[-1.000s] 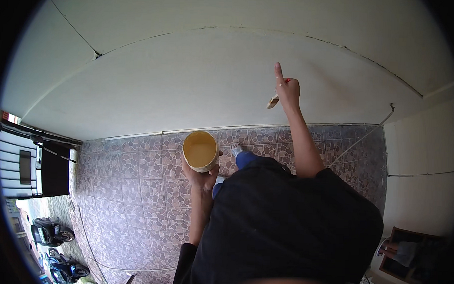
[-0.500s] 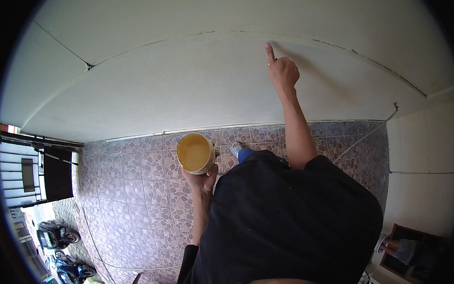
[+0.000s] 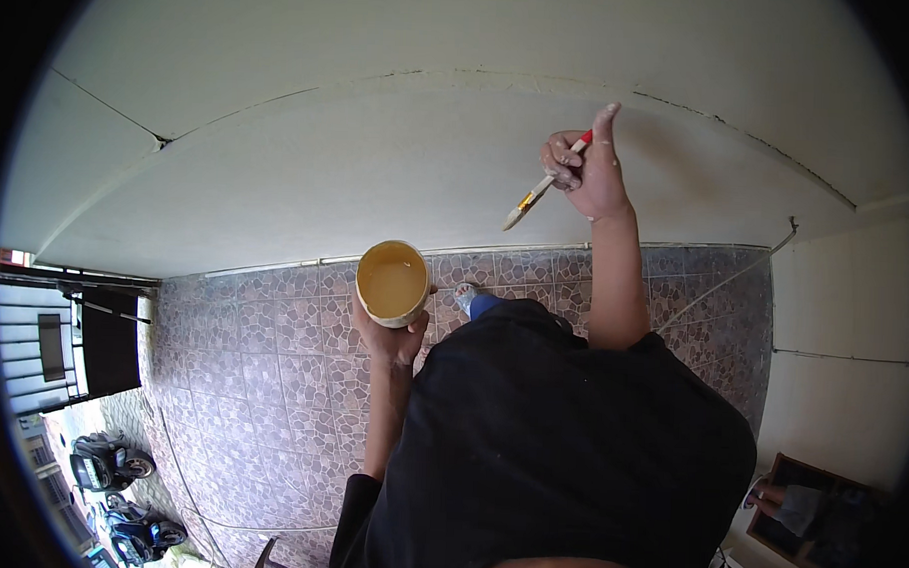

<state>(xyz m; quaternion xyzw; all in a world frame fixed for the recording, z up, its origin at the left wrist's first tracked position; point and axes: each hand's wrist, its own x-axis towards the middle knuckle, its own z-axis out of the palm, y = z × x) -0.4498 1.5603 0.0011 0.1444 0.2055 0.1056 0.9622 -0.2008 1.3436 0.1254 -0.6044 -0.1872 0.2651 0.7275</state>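
My left hand (image 3: 393, 337) is wrapped round a round tub (image 3: 391, 282), yellowish inside, with a pale liquid in it. It is held up over the floor with its mouth facing me. My right hand (image 3: 591, 169) is raised in front of the white wall, its fingers curled round a paintbrush (image 3: 530, 201). The brush has a red handle tip and its bristles point down and left, apart from the tub. Whitish smears cover the thumb, which sticks up just below a long crack (image 3: 671, 103) in the wall, and the fingertips.
Below the wall (image 3: 328, 169) runs a thin pipe (image 3: 456, 250) along the stone-patterned tile floor (image 3: 261, 377). A cord (image 3: 715, 286) slants down at the right. Motorbikes (image 3: 113, 462) stand outside by a gate (image 3: 47, 340) at the left.
My right hand has moved right, away from the crack, and turned so the paintbrush shows. My left hand has tilted and raised the tub slightly.
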